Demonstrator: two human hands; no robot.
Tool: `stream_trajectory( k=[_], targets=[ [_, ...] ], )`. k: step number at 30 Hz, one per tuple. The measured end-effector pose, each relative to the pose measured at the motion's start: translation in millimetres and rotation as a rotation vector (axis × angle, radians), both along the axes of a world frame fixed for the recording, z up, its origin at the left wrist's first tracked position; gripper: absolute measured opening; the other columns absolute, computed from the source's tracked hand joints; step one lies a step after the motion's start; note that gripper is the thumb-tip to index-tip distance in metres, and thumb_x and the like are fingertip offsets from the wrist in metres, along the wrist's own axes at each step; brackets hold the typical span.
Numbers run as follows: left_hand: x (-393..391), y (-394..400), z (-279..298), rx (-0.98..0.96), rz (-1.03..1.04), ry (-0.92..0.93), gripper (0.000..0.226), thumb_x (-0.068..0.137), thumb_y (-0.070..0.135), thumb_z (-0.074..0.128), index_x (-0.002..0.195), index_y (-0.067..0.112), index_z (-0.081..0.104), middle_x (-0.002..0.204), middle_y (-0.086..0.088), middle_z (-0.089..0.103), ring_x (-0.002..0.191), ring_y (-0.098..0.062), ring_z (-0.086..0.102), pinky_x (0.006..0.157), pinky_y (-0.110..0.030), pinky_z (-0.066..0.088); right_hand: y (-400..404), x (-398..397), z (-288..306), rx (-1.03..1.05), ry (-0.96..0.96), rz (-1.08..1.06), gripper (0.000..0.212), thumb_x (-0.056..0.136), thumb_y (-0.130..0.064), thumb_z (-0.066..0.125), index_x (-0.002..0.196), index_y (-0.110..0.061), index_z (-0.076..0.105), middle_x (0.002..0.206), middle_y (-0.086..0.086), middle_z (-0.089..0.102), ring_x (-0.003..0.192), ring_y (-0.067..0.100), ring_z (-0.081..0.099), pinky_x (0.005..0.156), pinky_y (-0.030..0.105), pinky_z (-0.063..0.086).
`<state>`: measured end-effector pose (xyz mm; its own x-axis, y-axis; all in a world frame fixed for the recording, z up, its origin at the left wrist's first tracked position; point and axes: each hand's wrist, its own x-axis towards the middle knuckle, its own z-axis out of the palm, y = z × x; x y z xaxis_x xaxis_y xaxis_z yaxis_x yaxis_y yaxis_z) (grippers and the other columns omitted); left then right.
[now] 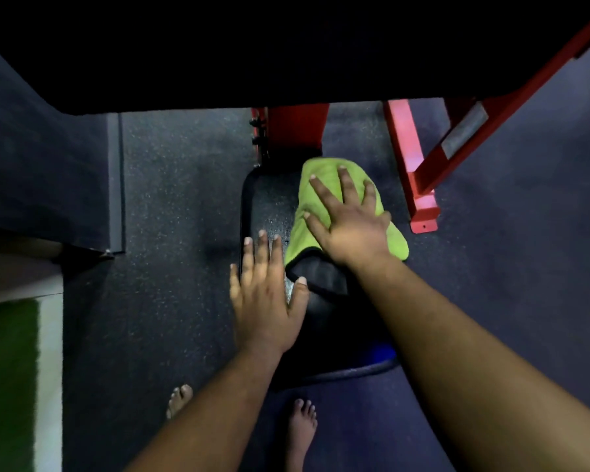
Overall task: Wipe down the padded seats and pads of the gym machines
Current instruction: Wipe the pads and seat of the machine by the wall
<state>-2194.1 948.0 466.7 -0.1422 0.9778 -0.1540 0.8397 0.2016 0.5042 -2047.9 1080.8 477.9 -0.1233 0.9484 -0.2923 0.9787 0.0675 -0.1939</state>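
Under the spread, flat-pressing right hand [349,226] the soft green cloth [324,185] looks limp and light, best palmed mid-cloth, while the left hand [266,298] rests open beside it on the seat pad [266,202].

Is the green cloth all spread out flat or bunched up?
Mostly spread out. The green cloth lies across the black seat pad under the right hand's flat fingers, one corner flipped over.

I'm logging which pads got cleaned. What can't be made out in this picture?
- Head view: the machine's upper part is lost in darkness above the red frame.
- The black seat pad is partly covered by the green cloth, right hand and left hand.
- Its near end is too dark to judge.
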Motion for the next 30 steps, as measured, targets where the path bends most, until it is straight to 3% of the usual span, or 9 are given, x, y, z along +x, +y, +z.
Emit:
stream_trajectory(
  k=[4,6,8,13,16,21,24,27,30],
  targets=[
    [1.1,2.6,3.1,-0.061,-0.052,0.103,0.078,0.096,0.057,0.025,0.163,0.019,0.017,0.173,-0.003,0.005,0.160,-0.025,0.001,0.124,-0.060,0.017,-65.2,20.6,12.1,0.124,-0.076,0.013,0.062,0.093,-0.067,0.036,0.153,-0.056,0.026,0.170,-0.008,0.018,0.150,0.036,0.024,0.094,0.063,0.046],
    [0.4,2.4,2.8,-0.071,-0.061,0.107,0.079,0.096,0.060,0.024,0.164,0.019,0.017,0.173,-0.003,0.003,0.160,-0.026,0.000,0.123,-0.061,0.017,-118.5,37.8,17.6,0.109,-0.086,0.032,0.063,0.092,-0.068,0.037,0.153,-0.057,0.025,0.169,-0.009,0.019,0.149,0.035,0.026,0.090,0.059,0.048],
    [0.1,3.2,1.7,-0.066,-0.056,0.109,0.079,0.097,0.061,0.022,0.163,0.019,0.018,0.173,-0.003,0.003,0.160,-0.026,0.000,0.123,-0.061,0.018,-133.0,46.7,17.1,0.049,-0.073,0.037,0.065,0.091,-0.073,0.035,0.153,-0.060,0.019,0.171,-0.010,0.013,0.151,0.037,0.022,0.089,0.063,0.048],
    [0.3,1.0,-3.8,-0.019,-0.048,0.097,0.076,0.098,0.055,0.023,0.164,0.017,0.016,0.173,-0.003,0.008,0.160,-0.025,0.002,0.123,-0.061,0.021,-12.8,12.2,-1.3,0.027,0.032,-0.009,0.064,0.091,-0.080,0.024,0.149,-0.067,0.001,0.171,-0.014,-0.003,0.156,0.041,0.003,0.099,0.077,0.036],
    [0.6,-0.1,-4.5,0.002,-0.052,0.089,0.077,0.101,0.058,0.018,0.164,0.015,0.011,0.173,-0.002,0.006,0.160,-0.022,0.000,0.124,-0.058,0.019,40.1,-8.4,-4.7,-0.024,0.028,-0.006,0.061,0.094,-0.077,0.022,0.150,-0.064,0.005,0.171,-0.012,-0.001,0.156,0.040,0.002,0.105,0.078,0.029],
    [-0.4,-0.4,2.1,-0.022,-0.049,0.053,0.080,0.100,0.061,0.012,0.164,0.013,0.010,0.173,-0.001,0.005,0.160,-0.022,0.000,0.124,-0.058,0.019,-82.9,32.9,13.1,0.121,-0.092,0.125,0.063,0.095,-0.068,0.035,0.155,-0.054,0.024,0.171,-0.006,0.016,0.151,0.037,0.025,0.099,0.063,0.043],
    [0.5,0.9,1.9,-0.045,-0.044,0.061,0.081,0.099,0.060,0.018,0.164,0.013,0.010,0.173,-0.002,0.005,0.160,-0.023,0.000,0.124,-0.059,0.019,-134.9,55.2,17.5,0.040,-0.076,0.171,0.067,0.093,-0.071,0.034,0.156,-0.056,0.016,0.172,-0.006,0.011,0.154,0.038,0.020,0.095,0.068,0.043],
    [0.7,2.1,-0.1,-0.050,-0.041,0.075,0.082,0.098,0.060,0.022,0.164,0.014,0.012,0.173,-0.002,0.005,0.160,-0.024,0.001,0.123,-0.059,0.020,-77.2,39.0,7.8,0.008,-0.031,0.140,0.069,0.091,-0.077,0.029,0.154,-0.063,0.004,0.172,-0.009,-0.001,0.156,0.044,0.002,0.097,0.082,0.032],
    [0.9,1.1,-2.9,-0.057,-0.044,0.099,0.082,0.098,0.061,0.022,0.164,0.014,0.011,0.173,-0.001,0.004,0.160,-0.023,0.001,0.123,-0.059,0.022,9.0,5.0,-4.3,0.004,0.019,0.108,0.065,0.091,-0.079,0.022,0.150,-0.066,-0.003,0.171,-0.012,-0.007,0.156,0.042,-0.009,0.103,0.085,0.022]
  ],
)
